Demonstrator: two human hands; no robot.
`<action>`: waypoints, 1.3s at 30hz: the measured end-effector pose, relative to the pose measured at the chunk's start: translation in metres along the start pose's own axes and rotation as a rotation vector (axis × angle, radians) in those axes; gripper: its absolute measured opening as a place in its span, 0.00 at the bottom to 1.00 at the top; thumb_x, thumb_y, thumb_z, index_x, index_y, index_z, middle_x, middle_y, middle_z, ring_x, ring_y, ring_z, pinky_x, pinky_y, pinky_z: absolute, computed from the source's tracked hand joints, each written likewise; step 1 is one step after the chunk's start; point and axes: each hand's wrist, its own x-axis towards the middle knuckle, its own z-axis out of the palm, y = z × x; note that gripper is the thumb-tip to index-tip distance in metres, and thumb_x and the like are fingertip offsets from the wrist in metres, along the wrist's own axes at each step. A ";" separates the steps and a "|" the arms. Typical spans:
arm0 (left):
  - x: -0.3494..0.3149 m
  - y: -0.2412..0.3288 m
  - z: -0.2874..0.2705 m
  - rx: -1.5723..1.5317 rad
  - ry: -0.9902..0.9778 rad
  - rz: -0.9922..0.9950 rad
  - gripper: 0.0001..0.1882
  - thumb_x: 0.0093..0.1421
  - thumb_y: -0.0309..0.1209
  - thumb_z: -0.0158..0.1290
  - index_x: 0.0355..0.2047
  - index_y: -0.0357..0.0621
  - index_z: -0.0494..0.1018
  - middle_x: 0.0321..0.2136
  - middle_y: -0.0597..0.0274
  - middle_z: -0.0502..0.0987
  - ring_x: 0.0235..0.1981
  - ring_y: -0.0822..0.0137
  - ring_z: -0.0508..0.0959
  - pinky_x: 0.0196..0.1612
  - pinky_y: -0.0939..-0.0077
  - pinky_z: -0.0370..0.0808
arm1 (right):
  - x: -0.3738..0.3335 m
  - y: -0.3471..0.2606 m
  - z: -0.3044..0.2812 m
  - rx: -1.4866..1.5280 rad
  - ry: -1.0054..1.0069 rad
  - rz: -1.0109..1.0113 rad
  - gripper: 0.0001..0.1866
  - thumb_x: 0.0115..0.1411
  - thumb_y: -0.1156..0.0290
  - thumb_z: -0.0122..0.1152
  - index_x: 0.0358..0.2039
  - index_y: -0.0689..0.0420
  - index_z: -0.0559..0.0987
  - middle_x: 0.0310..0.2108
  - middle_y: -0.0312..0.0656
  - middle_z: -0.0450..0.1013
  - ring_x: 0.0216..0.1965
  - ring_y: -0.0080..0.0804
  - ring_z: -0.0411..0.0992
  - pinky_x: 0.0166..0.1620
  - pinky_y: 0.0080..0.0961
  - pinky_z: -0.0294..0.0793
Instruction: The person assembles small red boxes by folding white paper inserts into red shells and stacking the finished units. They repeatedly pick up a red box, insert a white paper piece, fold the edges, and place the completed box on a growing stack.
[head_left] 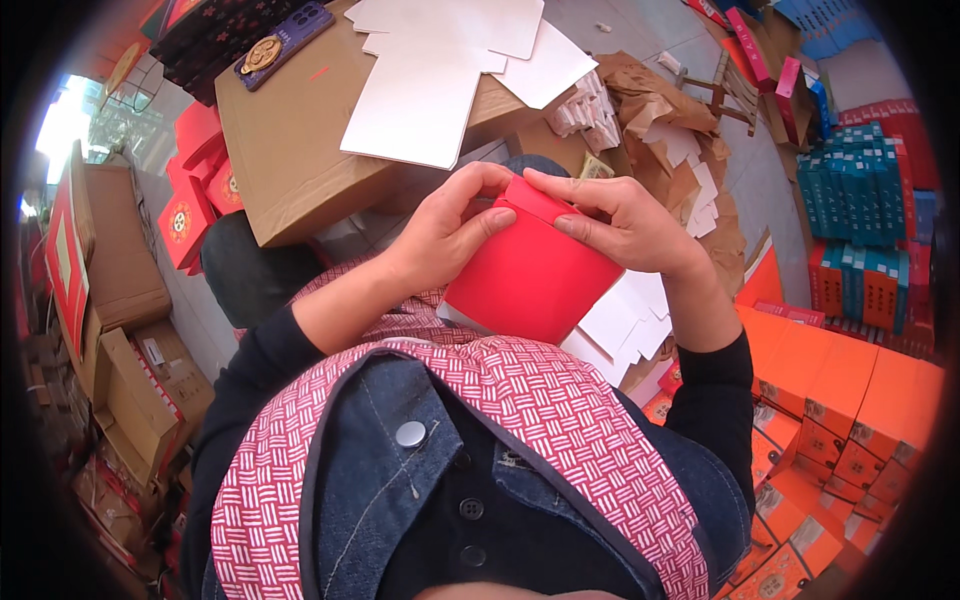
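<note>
A red cardboard box (535, 270) rests over my lap, its narrow flap at the far end bent along a crease. My left hand (460, 220) grips the box's far left corner, thumb on top and fingers curled over the edge. On the far right corner my right hand (610, 215) pinches the flap, its thumb pressed on the red card. The underside of the box is hidden. White flat die-cut sheets (625, 320) lie beneath and to the right of it. More white sheets (420, 90) are spread on a brown carton (290, 150) just ahead.
A phone (290, 45) lies on the carton's far left. Red boxes (185, 220) stand beyond my left knee. Crumpled brown paper (650, 110) lies ahead to the right. Orange boxes (830, 380) are stacked close at my right, with teal boxes (850, 190) behind. Open cartons (140, 400) line the left.
</note>
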 end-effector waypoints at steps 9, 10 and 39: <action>0.001 0.002 0.001 -0.077 -0.007 -0.070 0.19 0.65 0.26 0.49 0.54 0.39 0.58 0.48 0.59 0.67 0.52 0.71 0.69 0.56 0.74 0.67 | 0.007 0.001 -0.008 -0.088 -0.046 -0.011 0.25 0.59 0.77 0.55 0.59 0.58 0.69 0.33 0.46 0.77 0.30 0.27 0.75 0.37 0.22 0.74; 0.001 0.002 0.001 -0.066 -0.004 -0.060 0.20 0.65 0.26 0.49 0.55 0.39 0.58 0.49 0.59 0.67 0.52 0.71 0.69 0.56 0.74 0.67 | 0.007 0.002 -0.009 -0.095 -0.045 -0.029 0.25 0.59 0.78 0.55 0.58 0.57 0.70 0.33 0.46 0.77 0.30 0.27 0.75 0.37 0.22 0.74; 0.006 -0.011 0.005 0.197 0.072 0.189 0.12 0.58 0.23 0.54 0.43 0.39 0.70 0.41 0.58 0.72 0.47 0.64 0.72 0.52 0.73 0.67 | -0.023 0.007 0.062 0.231 0.720 0.110 0.12 0.52 0.78 0.66 0.39 0.64 0.82 0.38 0.44 0.78 0.40 0.27 0.75 0.44 0.20 0.73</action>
